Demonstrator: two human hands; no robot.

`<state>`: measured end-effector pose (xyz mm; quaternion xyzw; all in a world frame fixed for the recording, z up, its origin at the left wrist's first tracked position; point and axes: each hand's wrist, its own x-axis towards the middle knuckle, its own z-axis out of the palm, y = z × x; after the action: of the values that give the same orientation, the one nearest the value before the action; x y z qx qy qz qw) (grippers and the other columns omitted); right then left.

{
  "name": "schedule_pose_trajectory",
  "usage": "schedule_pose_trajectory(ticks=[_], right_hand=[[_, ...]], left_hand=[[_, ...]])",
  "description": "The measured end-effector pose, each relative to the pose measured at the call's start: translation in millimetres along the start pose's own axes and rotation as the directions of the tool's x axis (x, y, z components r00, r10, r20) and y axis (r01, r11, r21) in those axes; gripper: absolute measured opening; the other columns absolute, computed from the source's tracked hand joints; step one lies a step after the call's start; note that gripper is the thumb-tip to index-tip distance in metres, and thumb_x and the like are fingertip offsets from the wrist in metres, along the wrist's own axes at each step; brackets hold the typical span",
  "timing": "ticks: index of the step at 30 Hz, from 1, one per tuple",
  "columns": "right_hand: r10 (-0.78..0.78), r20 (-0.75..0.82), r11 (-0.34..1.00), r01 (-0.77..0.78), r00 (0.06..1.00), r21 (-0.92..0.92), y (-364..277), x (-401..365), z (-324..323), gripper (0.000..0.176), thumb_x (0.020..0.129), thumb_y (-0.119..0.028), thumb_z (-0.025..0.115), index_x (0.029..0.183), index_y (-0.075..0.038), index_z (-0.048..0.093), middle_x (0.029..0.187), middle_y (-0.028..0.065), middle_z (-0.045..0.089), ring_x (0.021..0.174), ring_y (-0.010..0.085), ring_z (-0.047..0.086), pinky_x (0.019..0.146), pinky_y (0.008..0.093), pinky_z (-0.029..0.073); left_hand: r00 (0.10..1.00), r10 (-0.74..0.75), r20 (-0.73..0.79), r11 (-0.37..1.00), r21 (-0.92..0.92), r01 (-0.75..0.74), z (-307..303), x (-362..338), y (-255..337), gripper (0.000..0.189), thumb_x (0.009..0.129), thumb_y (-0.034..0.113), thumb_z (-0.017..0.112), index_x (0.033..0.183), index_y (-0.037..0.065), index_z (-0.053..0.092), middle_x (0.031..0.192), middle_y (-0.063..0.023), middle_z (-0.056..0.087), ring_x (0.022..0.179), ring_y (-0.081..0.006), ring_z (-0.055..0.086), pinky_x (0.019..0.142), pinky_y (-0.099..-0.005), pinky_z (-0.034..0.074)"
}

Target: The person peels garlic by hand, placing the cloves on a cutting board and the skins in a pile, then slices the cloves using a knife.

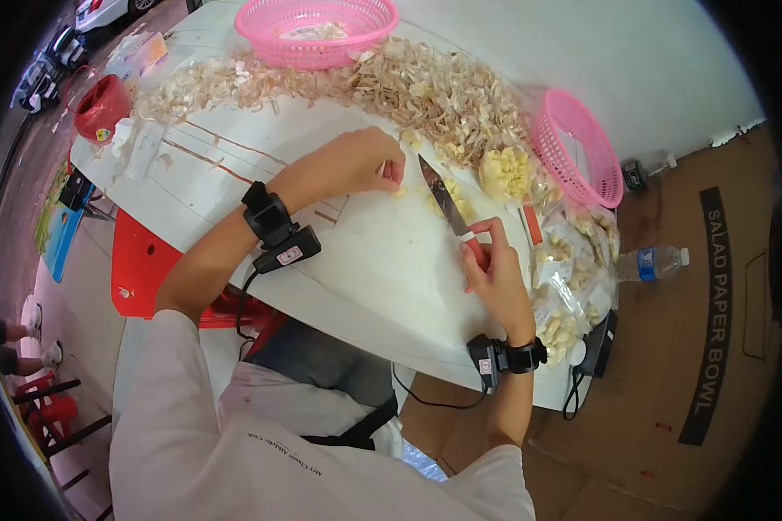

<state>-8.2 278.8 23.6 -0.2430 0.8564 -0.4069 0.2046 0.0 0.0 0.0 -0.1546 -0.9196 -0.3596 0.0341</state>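
Right hand (498, 276) closed round slanting knife (444, 201), left hand (374, 158) curled farther forward — hold unclear

White desk (400, 304) with brown streaks on its top, plain pale wall (495, 35) behind, large brown cardboard box (643, 373) printed "SALAD PAPER BOWL" on the right, red seat (139, 269) by the desk's left edge, pale floor (82, 326), white car (113, 12) outside at upper left.

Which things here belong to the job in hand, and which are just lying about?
Seemingly part of the job:
red-handled knife, in the right hand
peeled garlic cloves
papery skins

Apparently just lying about:
blue-labelled water bottle
cardboard box
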Motion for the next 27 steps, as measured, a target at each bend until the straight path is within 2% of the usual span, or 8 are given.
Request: schedule_pose_trajectory(ticks=[3,5,12,15,17,18,20,27], right_hand=[[-0.035,-0.051,0.999,0.034,0.998,-0.021,4,4,2,0.023,0.092,-0.008,0.055,0.109,-0.004,0.040,0.064,0.0099,0.058,0.049,0.0168,0.051,0.049,0.0310,0.043],[-0.064,-0.073,0.995,0.058,0.995,-0.078,7,1,-2,0.024,0.091,-0.007,0.056,0.108,-0.003,0.040,0.063,0.0120,0.057,0.051,0.0188,0.052,0.052,0.0328,0.043],[-0.067,-0.051,0.995,0.063,0.996,-0.076,5,0,0,0.025,0.090,-0.008,0.058,0.108,-0.003,0.041,0.065,0.0163,0.059,0.053,0.0254,0.055,0.054,0.0353,0.043],[-0.093,-0.058,0.993,0.089,0.994,-0.074,6,-2,1,0.026,0.089,-0.008,0.058,0.108,-0.004,0.042,0.066,0.0174,0.059,0.054,0.0274,0.056,0.054,0.0352,0.044],[-0.142,-0.058,0.986,0.136,0.988,-0.098,9,-1,1,0.021,0.092,-0.008,0.056,0.106,-0.003,0.040,0.064,0.0062,0.055,0.050,0.0092,0.045,0.045,0.0258,0.042],[-0.142,-0.059,0.986,0.136,0.988,-0.098,9,-1,0,0.021,0.092,-0.008,0.056,0.106,-0.003,0.040,0.064,0.0062,0.055,0.050,0.0092,0.045,0.045,0.0258,0.042],[-0.108,-0.077,0.991,0.101,0.991,-0.090,9,-1,-1,0.026,0.089,-0.007,0.059,0.108,-0.003,0.042,0.067,0.0178,0.060,0.056,0.0282,0.058,0.055,0.0350,0.044],[-0.109,-0.079,0.991,0.101,0.991,-0.091,6,-1,-1,0.025,0.089,-0.007,0.059,0.107,-0.003,0.042,0.066,0.0172,0.060,0.052,0.0265,0.057,0.052,0.0347,0.043]], left_hand=[[0.989,0.104,-0.106,0.994,0.036,-0.101,3,3,-2,0.015,0.076,0.019,0.072,0.077,0.005,0.066,0.073,-0.0084,0.062,0.066,-0.0201,0.058,0.061,-0.0313,0.046],[1.000,0.018,0.002,0.999,-0.042,-0.018,11,4,1,0.016,0.076,0.019,0.073,0.077,0.005,0.066,0.075,-0.0069,0.062,0.070,-0.0210,0.058,0.063,-0.0326,0.045],[1.000,0.000,-0.019,1.000,0.013,0.000,7,1,11,0.016,0.074,0.020,0.074,0.078,0.006,0.066,0.081,-0.0059,0.062,0.078,-0.0215,0.058,0.069,-0.0354,0.045],[0.993,0.111,0.031,0.994,-0.002,-0.111,8,1,12,0.019,0.073,0.020,0.075,0.080,0.005,0.067,0.080,-0.0070,0.062,0.076,-0.0216,0.059,0.068,-0.0346,0.046],[0.993,0.038,0.115,0.996,-0.082,-0.029,7,3,14,0.020,0.074,0.019,0.074,0.082,0.003,0.067,0.080,-0.0078,0.063,0.075,-0.0211,0.059,0.068,-0.0333,0.046],[0.992,0.039,0.116,0.996,-0.082,-0.030,6,4,12,0.020,0.074,0.019,0.074,0.082,0.003,0.067,0.080,-0.0078,0.063,0.075,-0.0211,0.059,0.068,-0.0333,0.046],[0.991,0.036,0.126,0.992,-0.126,-0.020,4,6,7,0.018,0.074,0.016,0.074,0.082,0.002,0.068,0.080,-0.0088,0.064,0.072,-0.0206,0.060,0.066,-0.0321,0.047],[0.984,0.152,0.092,0.982,-0.123,-0.141,1,6,2,0.014,0.075,0.014,0.073,0.082,0.002,0.068,0.078,-0.0090,0.064,0.068,-0.0202,0.060,0.065,-0.0318,0.047]])
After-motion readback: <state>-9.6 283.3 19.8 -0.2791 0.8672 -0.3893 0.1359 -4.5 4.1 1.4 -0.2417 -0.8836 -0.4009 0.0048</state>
